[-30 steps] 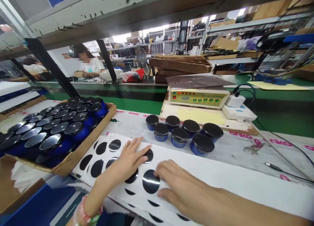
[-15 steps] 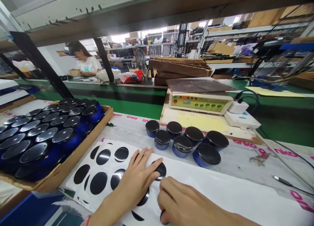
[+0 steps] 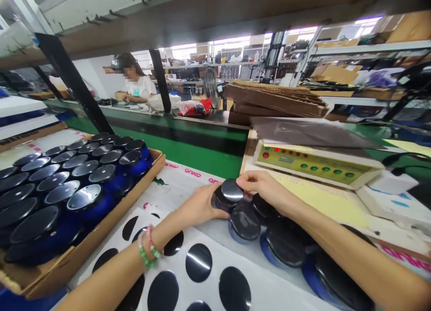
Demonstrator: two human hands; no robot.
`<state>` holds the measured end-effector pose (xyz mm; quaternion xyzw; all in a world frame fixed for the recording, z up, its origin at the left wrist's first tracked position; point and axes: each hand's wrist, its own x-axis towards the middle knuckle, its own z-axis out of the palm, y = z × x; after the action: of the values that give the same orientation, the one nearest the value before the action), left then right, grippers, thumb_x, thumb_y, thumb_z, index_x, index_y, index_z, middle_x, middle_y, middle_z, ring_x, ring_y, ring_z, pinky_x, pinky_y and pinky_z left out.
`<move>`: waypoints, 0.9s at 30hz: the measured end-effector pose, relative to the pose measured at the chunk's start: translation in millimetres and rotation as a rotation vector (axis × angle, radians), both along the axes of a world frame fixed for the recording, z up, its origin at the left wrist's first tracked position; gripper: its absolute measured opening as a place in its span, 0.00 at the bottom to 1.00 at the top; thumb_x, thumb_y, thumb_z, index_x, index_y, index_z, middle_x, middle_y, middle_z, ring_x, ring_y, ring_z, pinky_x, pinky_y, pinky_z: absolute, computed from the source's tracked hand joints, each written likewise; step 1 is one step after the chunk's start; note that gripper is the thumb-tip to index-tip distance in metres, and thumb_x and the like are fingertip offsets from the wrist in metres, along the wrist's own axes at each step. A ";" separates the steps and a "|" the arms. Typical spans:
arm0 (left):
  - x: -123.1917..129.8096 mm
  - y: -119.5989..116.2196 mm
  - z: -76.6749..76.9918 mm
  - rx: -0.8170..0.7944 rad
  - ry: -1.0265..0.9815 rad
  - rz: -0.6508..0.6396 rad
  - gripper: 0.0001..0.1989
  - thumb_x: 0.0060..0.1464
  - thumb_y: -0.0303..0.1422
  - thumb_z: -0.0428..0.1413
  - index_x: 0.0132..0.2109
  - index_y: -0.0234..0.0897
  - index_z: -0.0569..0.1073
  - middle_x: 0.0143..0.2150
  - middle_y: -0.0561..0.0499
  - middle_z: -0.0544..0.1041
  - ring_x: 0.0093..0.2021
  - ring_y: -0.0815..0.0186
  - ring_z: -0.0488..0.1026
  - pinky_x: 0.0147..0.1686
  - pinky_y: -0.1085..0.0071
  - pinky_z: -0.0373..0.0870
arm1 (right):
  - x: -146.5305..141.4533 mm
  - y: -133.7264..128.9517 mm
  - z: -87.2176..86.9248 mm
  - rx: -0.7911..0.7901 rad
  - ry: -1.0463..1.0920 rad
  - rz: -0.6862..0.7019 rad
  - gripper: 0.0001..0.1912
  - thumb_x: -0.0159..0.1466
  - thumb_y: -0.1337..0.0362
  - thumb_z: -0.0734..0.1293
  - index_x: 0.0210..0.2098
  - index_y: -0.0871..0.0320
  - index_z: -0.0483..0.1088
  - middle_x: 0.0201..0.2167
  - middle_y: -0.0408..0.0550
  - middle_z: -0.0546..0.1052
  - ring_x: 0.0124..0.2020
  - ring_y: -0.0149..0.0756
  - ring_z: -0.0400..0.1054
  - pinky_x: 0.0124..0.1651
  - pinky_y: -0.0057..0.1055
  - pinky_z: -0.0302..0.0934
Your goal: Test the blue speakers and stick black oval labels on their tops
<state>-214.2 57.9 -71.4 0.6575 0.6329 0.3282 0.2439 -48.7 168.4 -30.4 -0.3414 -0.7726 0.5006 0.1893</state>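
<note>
Snugly, the curled fingers (image 3: 248, 178) of the left hand (image 3: 198, 206) and right hand (image 3: 264, 187) gripped a round blue jar (image 3: 228, 196) with a glossy black lid. It sat near the far edge of the tabletop (image 3: 175, 185), printed "anko" in pink, among matching jars (image 3: 286, 243), beside a white sheet (image 3: 178, 275) of smooth black discs and a cardboard tray (image 3: 141, 189).

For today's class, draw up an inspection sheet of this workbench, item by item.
surface: white bench top with pink "anko" printing
job's things: blue jar with a black lid, more jars beside it; sheet of black round labels; cardboard tray of jars
clutter: yellow paper beside a control box
hands: left hand and right hand both on that jar
cables: black cable, far right
surroundings: co-worker, desk fan, stacked cardboard
</note>
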 end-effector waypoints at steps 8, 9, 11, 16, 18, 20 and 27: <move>-0.1 -3.4 -0.5 0.010 -0.078 -0.027 0.26 0.41 0.32 0.67 0.49 0.41 0.69 0.43 0.54 0.77 0.42 0.61 0.73 0.41 0.69 0.67 | -5.2 -8.6 -16.4 0.047 0.015 0.010 0.13 0.56 0.53 0.64 0.25 0.57 0.66 0.27 0.43 0.70 0.29 0.34 0.62 0.34 0.31 0.53; -0.2 -3.0 -0.3 0.005 -0.086 -0.029 0.26 0.42 0.32 0.67 0.49 0.41 0.69 0.43 0.54 0.76 0.42 0.61 0.73 0.41 0.70 0.67 | -5.3 -9.1 -16.9 0.066 0.009 0.014 0.13 0.57 0.53 0.64 0.24 0.57 0.66 0.28 0.43 0.71 0.30 0.34 0.62 0.35 0.32 0.54; 0.3 -2.5 -1.2 0.000 -0.096 -0.033 0.26 0.44 0.33 0.66 0.50 0.41 0.68 0.43 0.53 0.77 0.42 0.61 0.73 0.40 0.70 0.68 | -5.8 -9.6 -17.4 0.082 0.011 0.020 0.14 0.57 0.53 0.64 0.24 0.57 0.66 0.28 0.44 0.71 0.31 0.35 0.63 0.36 0.32 0.54; -1.0 -6.8 -5.3 0.059 -0.071 -0.086 0.32 0.49 0.31 0.63 0.59 0.40 0.61 0.54 0.48 0.72 0.52 0.59 0.70 0.51 0.66 0.66 | -3.4 -6.0 -16.6 -0.107 0.140 -0.080 0.14 0.54 0.52 0.69 0.24 0.57 0.67 0.23 0.41 0.69 0.25 0.31 0.60 0.30 0.29 0.53; -5.5 -9.6 -5.4 0.048 -0.019 -0.149 0.38 0.53 0.31 0.60 0.66 0.40 0.51 0.65 0.44 0.60 0.63 0.57 0.59 0.59 0.62 0.60 | -0.5 -2.9 -16.9 -0.188 0.207 -0.123 0.15 0.53 0.52 0.70 0.23 0.57 0.67 0.21 0.40 0.68 0.23 0.30 0.59 0.28 0.29 0.53; -11.2 -11.3 -4.8 0.008 0.009 -0.224 0.37 0.57 0.33 0.56 0.67 0.43 0.46 0.70 0.46 0.47 0.67 0.57 0.49 0.62 0.59 0.56 | 2.1 -0.3 -17.9 -0.206 0.238 -0.135 0.14 0.53 0.53 0.70 0.23 0.57 0.68 0.20 0.40 0.68 0.23 0.30 0.60 0.29 0.29 0.54; -19.7 -11.2 -0.7 0.083 -0.349 -0.245 0.10 0.56 0.26 0.55 0.41 0.43 0.79 0.63 0.53 0.63 0.62 0.56 0.61 0.60 0.57 0.61 | 4.3 0.5 -20.2 -0.178 0.255 -0.133 0.14 0.54 0.54 0.70 0.23 0.57 0.67 0.21 0.41 0.69 0.24 0.30 0.60 0.29 0.29 0.54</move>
<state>-233.9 46.7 -72.0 0.6720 0.4824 0.4309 0.3606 -44.4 168.9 -50.6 -0.3409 -0.6708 0.5926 0.2873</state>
